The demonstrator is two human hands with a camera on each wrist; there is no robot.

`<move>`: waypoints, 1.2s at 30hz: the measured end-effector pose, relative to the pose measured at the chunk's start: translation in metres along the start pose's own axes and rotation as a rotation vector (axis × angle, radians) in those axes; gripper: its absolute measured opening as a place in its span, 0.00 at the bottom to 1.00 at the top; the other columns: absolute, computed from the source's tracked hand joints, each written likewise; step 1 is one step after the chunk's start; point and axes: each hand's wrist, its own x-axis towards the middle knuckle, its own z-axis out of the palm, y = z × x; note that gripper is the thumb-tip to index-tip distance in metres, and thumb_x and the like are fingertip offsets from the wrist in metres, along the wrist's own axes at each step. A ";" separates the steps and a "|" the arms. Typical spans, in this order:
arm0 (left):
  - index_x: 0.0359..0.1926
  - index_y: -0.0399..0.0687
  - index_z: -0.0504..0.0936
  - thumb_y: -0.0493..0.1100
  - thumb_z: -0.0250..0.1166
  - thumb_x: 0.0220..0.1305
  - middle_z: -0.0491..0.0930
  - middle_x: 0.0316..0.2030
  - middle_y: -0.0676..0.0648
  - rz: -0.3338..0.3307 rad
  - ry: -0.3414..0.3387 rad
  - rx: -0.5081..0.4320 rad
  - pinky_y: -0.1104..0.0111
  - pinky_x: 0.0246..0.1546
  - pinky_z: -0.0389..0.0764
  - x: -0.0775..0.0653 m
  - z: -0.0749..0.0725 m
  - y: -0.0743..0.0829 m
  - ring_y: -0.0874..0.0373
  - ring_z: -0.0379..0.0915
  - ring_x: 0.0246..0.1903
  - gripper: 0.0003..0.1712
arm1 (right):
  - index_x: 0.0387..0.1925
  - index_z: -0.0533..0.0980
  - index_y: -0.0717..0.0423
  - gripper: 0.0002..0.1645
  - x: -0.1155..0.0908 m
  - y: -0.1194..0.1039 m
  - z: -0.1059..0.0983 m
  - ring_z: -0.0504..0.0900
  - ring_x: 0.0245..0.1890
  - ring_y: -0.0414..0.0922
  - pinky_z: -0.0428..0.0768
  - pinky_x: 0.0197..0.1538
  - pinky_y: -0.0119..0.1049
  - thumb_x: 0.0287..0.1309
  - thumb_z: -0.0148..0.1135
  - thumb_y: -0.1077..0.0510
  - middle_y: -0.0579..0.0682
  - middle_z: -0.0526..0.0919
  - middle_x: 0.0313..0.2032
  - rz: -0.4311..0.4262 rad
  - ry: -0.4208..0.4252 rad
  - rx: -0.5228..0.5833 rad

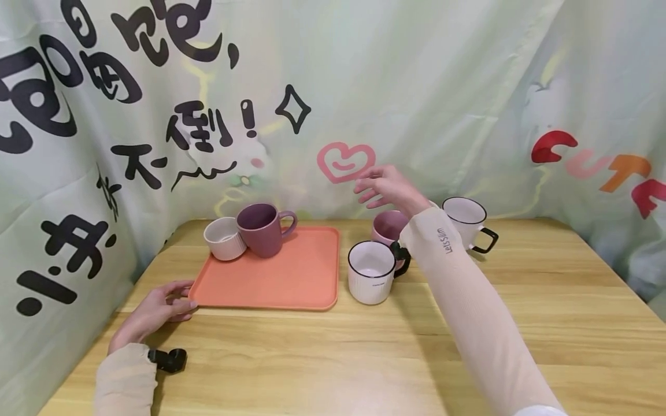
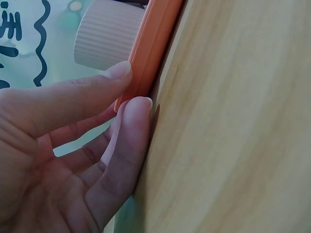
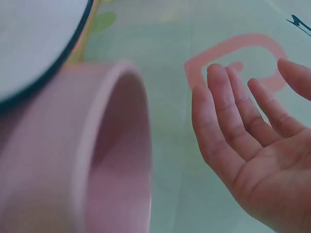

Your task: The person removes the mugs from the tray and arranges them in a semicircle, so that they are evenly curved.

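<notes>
At the near left corner of an orange tray (image 1: 291, 277), my left hand (image 1: 158, 310) pinches the rim, thumb on top and a finger low against the edge in the left wrist view. On the tray's back left part stand a purple mug (image 1: 265, 234) and a small ribbed off-white cup (image 1: 225, 241), side by side. My right hand (image 1: 389, 186) is raised above a pink cup (image 1: 387, 224), its fingers loosely bent and holding nothing. The right wrist view shows the pink cup's rim (image 3: 114, 87) apart from the fingers.
Just right of the tray stands a white mug (image 1: 369, 283) with a dark rim and handle, in front of the pink cup. Another white mug (image 1: 463, 215) is behind my right forearm. A printed curtain (image 1: 416, 86) hangs along the back of the wooden table (image 1: 291, 364).
</notes>
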 end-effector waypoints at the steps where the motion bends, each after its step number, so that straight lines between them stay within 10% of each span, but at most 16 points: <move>1: 0.70 0.16 0.53 0.30 0.64 0.69 0.68 0.54 0.26 0.001 0.000 -0.001 0.67 0.41 0.87 0.000 0.000 -0.001 0.63 0.79 0.39 0.38 | 0.60 0.71 0.70 0.23 0.001 0.000 0.002 0.83 0.48 0.57 0.86 0.48 0.43 0.74 0.57 0.57 0.60 0.83 0.50 0.001 -0.005 0.003; 36: 0.70 0.15 0.53 0.30 0.63 0.69 0.67 0.55 0.26 0.001 0.000 -0.012 0.67 0.41 0.87 -0.001 0.000 -0.001 0.63 0.78 0.39 0.38 | 0.58 0.73 0.64 0.18 0.020 -0.017 0.073 0.81 0.50 0.62 0.81 0.57 0.54 0.73 0.57 0.58 0.65 0.79 0.57 0.084 -0.070 0.128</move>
